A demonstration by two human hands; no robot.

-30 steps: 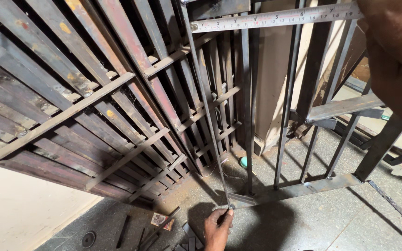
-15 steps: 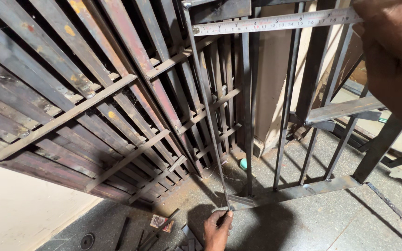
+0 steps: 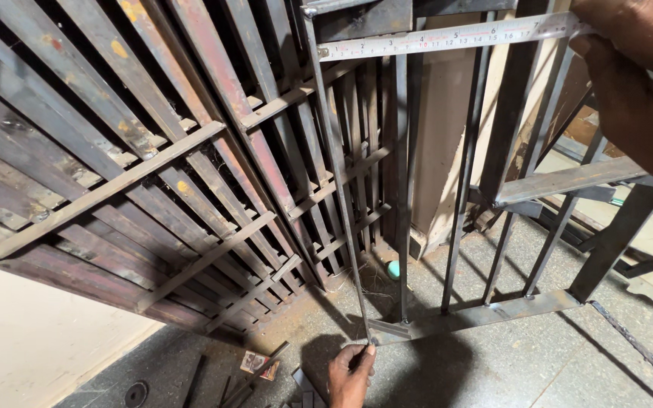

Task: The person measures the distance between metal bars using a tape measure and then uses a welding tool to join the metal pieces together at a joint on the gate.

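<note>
R hand (image 3: 636,83) grips the steel rule (image 3: 447,34) flat along the grille frame's (image 3: 485,311) top rail w/ its end butted at the thin rod (image 3: 334,174), while L hand (image 3: 351,374) pinches the rod's foot at the bottom corner, prob. to keep it upright.

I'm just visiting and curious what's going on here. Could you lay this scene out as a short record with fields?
Place: workshop floor of speckled stone
Right hand: right hand holds a steel ruler flat along the top of a metal grille frame
Left hand: left hand pinches the foot of a thin metal rod at the frame's lower corner
Rod: stands nearly upright beside the frame's bars
Behind: stacked rusty grilles leaning against the wall
Floor items: small green ball, small box, metal offcuts
</note>
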